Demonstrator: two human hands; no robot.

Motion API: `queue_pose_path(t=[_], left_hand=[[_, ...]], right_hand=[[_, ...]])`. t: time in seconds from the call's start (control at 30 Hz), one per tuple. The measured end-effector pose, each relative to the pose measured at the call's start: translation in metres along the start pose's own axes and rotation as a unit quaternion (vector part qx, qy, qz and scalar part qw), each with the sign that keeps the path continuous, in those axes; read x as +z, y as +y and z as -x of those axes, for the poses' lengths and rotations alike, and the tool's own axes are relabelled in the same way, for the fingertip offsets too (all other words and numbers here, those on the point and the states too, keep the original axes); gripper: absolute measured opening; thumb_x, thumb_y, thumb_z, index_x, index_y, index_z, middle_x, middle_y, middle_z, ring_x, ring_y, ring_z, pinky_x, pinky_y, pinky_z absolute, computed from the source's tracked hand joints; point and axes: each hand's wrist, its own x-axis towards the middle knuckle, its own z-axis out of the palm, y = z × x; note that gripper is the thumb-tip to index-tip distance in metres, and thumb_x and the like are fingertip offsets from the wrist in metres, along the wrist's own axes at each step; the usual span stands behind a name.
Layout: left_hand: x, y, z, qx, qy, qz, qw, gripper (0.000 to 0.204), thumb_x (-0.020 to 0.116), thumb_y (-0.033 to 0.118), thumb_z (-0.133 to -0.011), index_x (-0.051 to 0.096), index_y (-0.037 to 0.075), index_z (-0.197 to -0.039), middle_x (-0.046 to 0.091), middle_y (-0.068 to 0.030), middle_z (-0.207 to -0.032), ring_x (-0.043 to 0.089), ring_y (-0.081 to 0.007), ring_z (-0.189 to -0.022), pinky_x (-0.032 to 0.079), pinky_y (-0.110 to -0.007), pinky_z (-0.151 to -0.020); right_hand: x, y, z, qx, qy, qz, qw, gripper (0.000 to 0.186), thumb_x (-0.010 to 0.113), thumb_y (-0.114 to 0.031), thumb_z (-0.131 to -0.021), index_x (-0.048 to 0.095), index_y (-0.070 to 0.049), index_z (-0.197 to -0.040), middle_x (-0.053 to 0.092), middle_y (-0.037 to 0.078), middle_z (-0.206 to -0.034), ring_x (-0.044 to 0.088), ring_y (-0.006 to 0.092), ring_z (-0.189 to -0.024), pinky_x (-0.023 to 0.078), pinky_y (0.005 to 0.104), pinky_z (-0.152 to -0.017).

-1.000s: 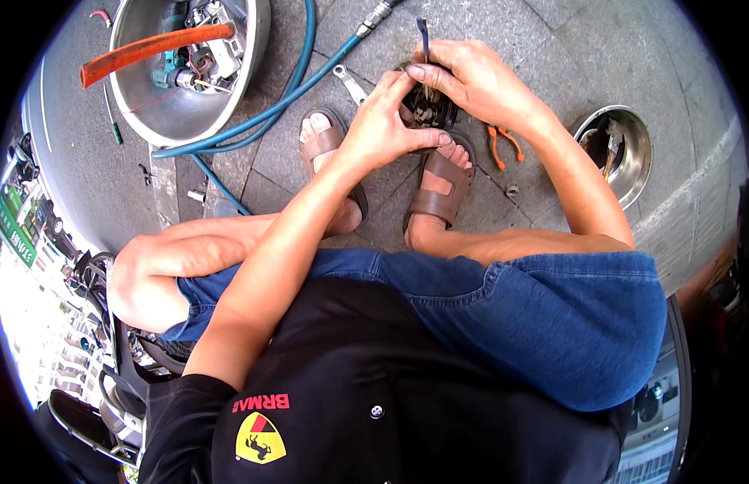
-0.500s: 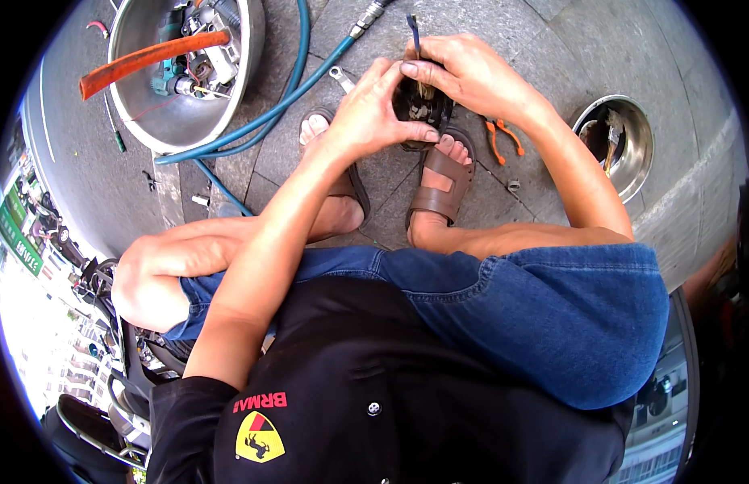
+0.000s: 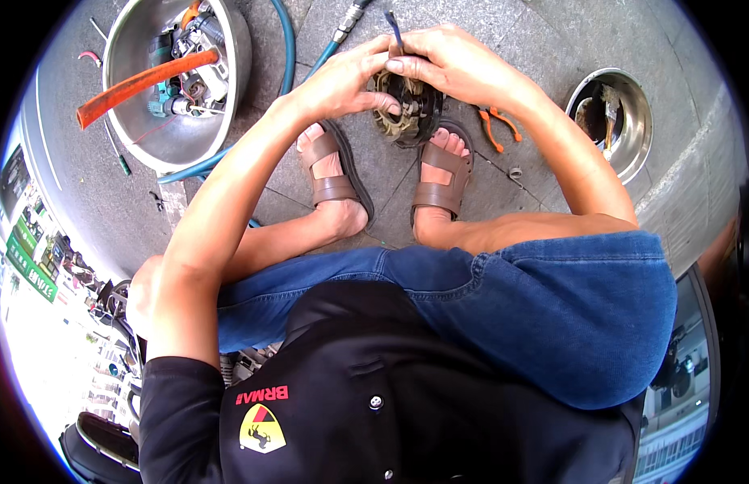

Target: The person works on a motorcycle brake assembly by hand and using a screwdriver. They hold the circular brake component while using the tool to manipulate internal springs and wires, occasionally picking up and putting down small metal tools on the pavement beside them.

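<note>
My left hand [image 3: 358, 85] is closed around the left side of a round, dark, grimy mechanical part [image 3: 411, 117] with a ribbed face, its thumb lying on that face. My right hand [image 3: 439, 56] grips the top of the part from the right, thumb pressed in beside a thin upright tool [image 3: 393, 28] with a dark blue end. The lower end of that tool is hidden by my fingers. The part sits between and just beyond my sandalled feet [image 3: 435, 181], and orange-handled pliers [image 3: 495, 129] lie to its right.
A large steel basin [image 3: 237, 89] at upper left holds a drill and several parts, with an orange tube [image 3: 148, 81] across it. Blue hoses [image 3: 285, 40] run beside it. A steel bowl [image 3: 640, 121] stands at right on the pavement [image 3: 552, 48]. Vehicles crowd the far left.
Both hands, the part and the upright tool have moved up and to the left. The part's face is more exposed now, and my left forearm has swung leftward.
</note>
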Motion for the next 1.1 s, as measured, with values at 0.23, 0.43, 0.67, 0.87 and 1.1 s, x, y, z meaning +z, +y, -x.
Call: queue_pose_path(t=[0.23,0.43,0.67,0.87,1.1], left_hand=[[0.002,0.008,-0.007,0.016,0.037,-0.065,0.997,0.077,0.088,0.032,-0.067,0.056,0.005,-0.132,0.055,-0.0175,-0.130,0.053,-0.0389,-0.122,0.044,-0.045,-0.104],[0.025,0.021,-0.020,-0.015,0.059,-0.083,0.995,0.074,0.087,0.029,-0.068,0.056,0.004,-0.130,0.056,-0.0151,-0.126,0.053,-0.0386,-0.121,0.045,-0.045,-0.102],[0.056,0.012,-0.012,-0.083,0.071,0.019,0.994,0.058,0.086,0.032,-0.071,0.061,0.007,-0.117,0.059,-0.0111,-0.121,0.060,-0.0353,-0.114,0.051,-0.043,-0.095],[0.061,0.016,-0.013,-0.054,0.086,0.030,0.994,0.056,0.086,0.029,-0.071,0.062,0.007,-0.117,0.058,-0.0129,-0.127,0.056,-0.0341,-0.122,0.048,-0.042,-0.101],[0.062,0.021,-0.012,-0.052,0.087,0.006,0.995,0.057,0.084,0.032,-0.073,0.062,0.008,-0.119,0.058,-0.0116,-0.131,0.054,-0.0347,-0.124,0.045,-0.044,-0.103]], right_hand=[[-0.002,-0.001,0.016,0.040,0.011,0.002,0.999,0.030,0.064,-0.028,-0.096,0.067,-0.002,-0.113,0.071,0.019,-0.095,0.070,0.0319,-0.088,0.053,0.0398,-0.079],[-0.002,0.010,0.045,0.086,0.066,-0.002,0.994,0.032,0.063,-0.030,-0.098,0.066,-0.001,-0.112,0.071,0.018,-0.095,0.070,0.0293,-0.090,0.053,0.0390,-0.080],[0.014,0.023,0.072,0.165,0.094,-0.060,0.980,0.032,0.060,-0.031,-0.100,0.065,0.000,-0.110,0.070,0.013,-0.090,0.067,0.0194,-0.086,0.052,0.0359,-0.079],[0.029,0.020,0.100,0.187,0.188,-0.107,0.958,0.034,0.055,-0.027,-0.103,0.065,0.006,-0.101,0.068,0.009,-0.088,0.064,0.0157,-0.082,0.051,0.0323,-0.078],[0.029,0.009,0.109,0.138,0.203,-0.066,0.967,0.028,0.058,-0.024,-0.101,0.067,0.003,-0.102,0.069,0.016,-0.087,0.068,0.0264,-0.081,0.052,0.0354,-0.076]])
